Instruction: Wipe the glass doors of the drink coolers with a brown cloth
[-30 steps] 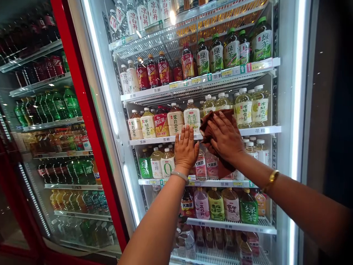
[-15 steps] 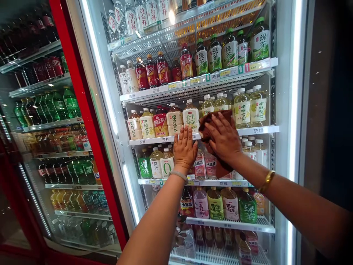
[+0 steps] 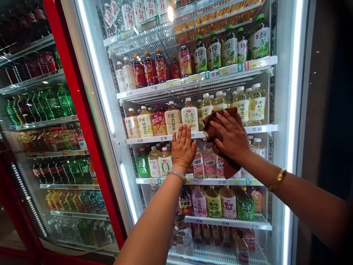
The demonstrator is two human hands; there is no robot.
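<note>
Right hand (image 3: 233, 138) has fingers holding the cloth (image 3: 231, 170); best press evenly on the glass (image 3: 199, 141), avoiding the empty left hand (image 3: 182, 149), fingers narrow, left of the cloth.

From here I see cloth (image 3: 231, 170) under the right hand (image 3: 233, 137), left hand (image 3: 183, 149) to its left, bottles (image 3: 189, 115) on shelves (image 3: 150, 140) behind

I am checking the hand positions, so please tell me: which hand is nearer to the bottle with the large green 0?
Left. The left hand is just right of the bottle and slightly higher; the right hand, with the brown cloth, is farther right.
</note>
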